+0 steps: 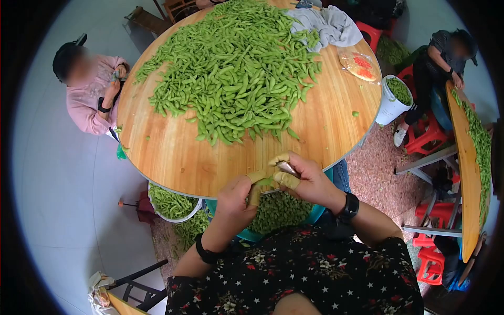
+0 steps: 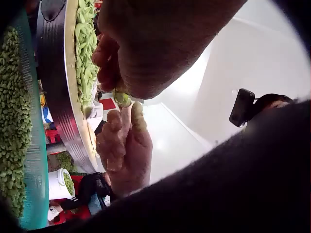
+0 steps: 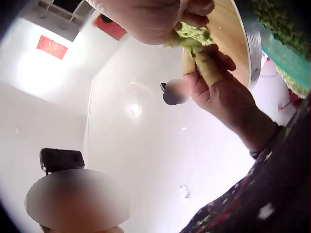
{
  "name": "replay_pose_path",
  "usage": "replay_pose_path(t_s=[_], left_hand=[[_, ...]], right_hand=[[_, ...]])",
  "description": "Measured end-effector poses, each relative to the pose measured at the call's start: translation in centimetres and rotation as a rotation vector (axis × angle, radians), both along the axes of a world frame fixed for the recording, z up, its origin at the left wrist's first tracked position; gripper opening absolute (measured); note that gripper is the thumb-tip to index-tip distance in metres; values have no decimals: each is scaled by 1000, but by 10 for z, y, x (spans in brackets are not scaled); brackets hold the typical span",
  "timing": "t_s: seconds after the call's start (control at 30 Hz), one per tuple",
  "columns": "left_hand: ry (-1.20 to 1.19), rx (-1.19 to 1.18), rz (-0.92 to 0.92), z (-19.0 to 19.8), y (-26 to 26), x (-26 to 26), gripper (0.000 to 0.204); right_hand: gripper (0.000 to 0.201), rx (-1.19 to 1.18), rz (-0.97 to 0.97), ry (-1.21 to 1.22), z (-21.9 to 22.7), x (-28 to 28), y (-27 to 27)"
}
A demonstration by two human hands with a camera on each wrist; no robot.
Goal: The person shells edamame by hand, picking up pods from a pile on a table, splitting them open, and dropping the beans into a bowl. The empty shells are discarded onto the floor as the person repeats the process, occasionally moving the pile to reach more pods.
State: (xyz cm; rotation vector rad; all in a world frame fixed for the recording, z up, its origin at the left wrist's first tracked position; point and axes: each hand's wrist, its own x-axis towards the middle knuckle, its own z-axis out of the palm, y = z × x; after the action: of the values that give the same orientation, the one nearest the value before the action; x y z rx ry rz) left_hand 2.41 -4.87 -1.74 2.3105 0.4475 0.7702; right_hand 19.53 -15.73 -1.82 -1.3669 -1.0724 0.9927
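Note:
My left hand (image 1: 237, 200) pinches a green soybean pod (image 1: 266, 181) between thumb and finger, just over the near edge of the round wooden table (image 1: 173, 170). Facing it from the right, my right hand (image 1: 313, 182) curls around a small shiny metal piece (image 1: 286, 168), whose kind is hard to make out. Yellowish covers wrap the thumb and a finger of both hands. Below them sits a teal basin (image 1: 316, 212) of shelled green beans (image 1: 278, 212). The right wrist view shows the pod (image 3: 197, 47) between the two hands' fingertips.
A large pile of pods (image 1: 236, 68) covers the table's far part, beside a grey cloth (image 1: 333, 26) and a plastic bag (image 1: 360, 66). White buckets (image 1: 391, 107) stand right and lower left. Two people (image 1: 89, 100) sit left and right; a second table (image 1: 467, 173) is at right.

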Motion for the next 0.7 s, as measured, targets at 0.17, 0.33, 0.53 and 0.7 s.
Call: replay_pose_path(t_s=[0.17,0.33,0.53,0.7], left_hand=[[37,241,-51,-7,5,1,22],[27,98,-67,-4,0,3,15],[54,-94,-54,-3,2,1,11],[56,-72,-161,1,4,-1,9]], right_hand=[[20,101,68,-152,-9,-1,5],[19,173,14,-150,0,-3,5],[18,357,-70,-585,-5,-4,6],[16,280,-23,-226,-12,-5,6]])
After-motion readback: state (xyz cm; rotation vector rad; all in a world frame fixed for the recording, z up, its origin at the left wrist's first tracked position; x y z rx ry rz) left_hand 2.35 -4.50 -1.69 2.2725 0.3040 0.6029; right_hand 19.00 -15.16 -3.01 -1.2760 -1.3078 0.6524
